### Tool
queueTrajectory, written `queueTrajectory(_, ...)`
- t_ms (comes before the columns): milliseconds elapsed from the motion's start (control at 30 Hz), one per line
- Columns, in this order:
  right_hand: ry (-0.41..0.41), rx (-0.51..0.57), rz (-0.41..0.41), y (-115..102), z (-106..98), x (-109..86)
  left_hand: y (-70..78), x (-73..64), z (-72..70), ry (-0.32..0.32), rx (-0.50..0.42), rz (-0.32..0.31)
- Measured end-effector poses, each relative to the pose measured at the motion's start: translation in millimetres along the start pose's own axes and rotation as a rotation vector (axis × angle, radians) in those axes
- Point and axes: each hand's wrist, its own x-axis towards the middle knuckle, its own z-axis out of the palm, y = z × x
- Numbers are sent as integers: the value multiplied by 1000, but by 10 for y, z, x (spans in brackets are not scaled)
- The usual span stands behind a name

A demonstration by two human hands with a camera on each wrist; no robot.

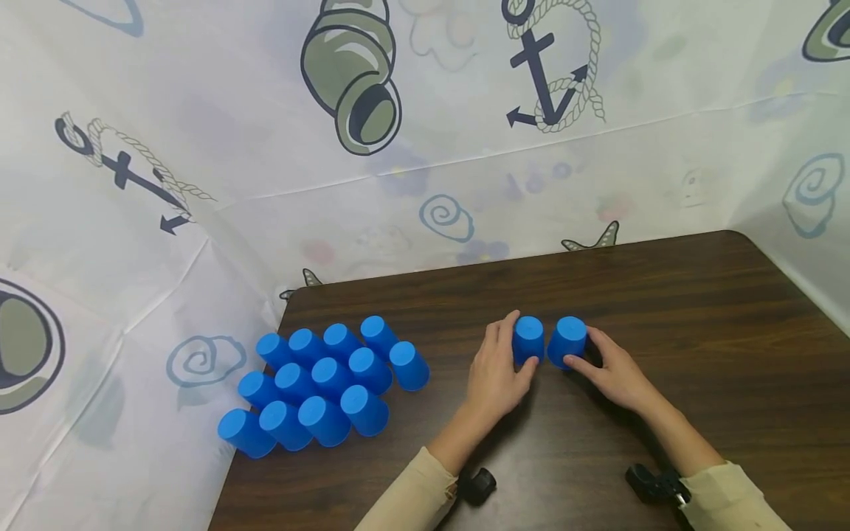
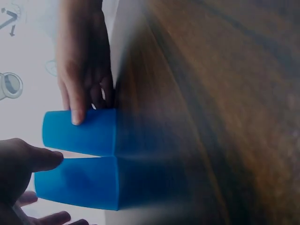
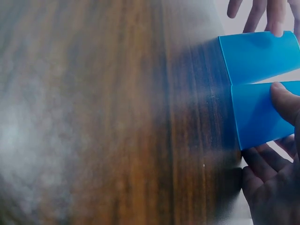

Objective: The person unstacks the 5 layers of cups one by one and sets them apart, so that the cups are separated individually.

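Two blue cups stand upside down side by side on the table, their lower rims meeting and their tops slightly apart. My left hand [image 1: 494, 372] holds the left blue cup [image 1: 528, 341] between thumb and fingers. The right blue cup [image 1: 567, 341] is held the same way by my right hand [image 1: 614, 370]. In the left wrist view, the thumb of the left hand [image 2: 21, 164] touches the near cup [image 2: 79, 183], its other fingers partly hidden. From the right wrist, the right hand's thumb [image 3: 285, 101] lies on its cup [image 3: 258, 115], with fingers beneath.
Several more blue cups [image 1: 332, 376], also upside down, stand in close rows on the left part of the dark wooden table [image 1: 697, 317]. A patterned white cloth [image 1: 465, 88] hangs behind the table and along its sides.
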Motion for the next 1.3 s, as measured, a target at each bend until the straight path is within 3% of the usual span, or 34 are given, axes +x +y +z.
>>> queueTrajectory(233, -2, -5, 6, 7, -3, 11, -16, 78, 98, 40, -38, 10)
queueTrajectory(433, -7, -11, 15, 4, -11, 17, -16, 122, 144, 64, -82, 72)
queueTrajectory(633, -6, -9, 13, 6, -14, 14, -81, 120, 129, 92, -112, 128)
queueTrajectory(767, -4, -5, 7, 10, -18, 11, -132, 73, 53, 92, -140, 121)
queueTrajectory(900, -2, -6, 3, 17, -20, 8, -192, -9, -120, 98, -157, 109)
queueTrajectory(1000, 1, -3, -12, 24, -17, 3, -248, -111, -334, 92, -148, 115)
queueTrajectory(1133, 5, 7, -22, 34, -13, -10, -327, -325, -681, 68, -105, 113)
queueTrajectory(1300, 0, 11, -13, 26, -15, -7, -451, -648, -1062, 38, -30, 55)
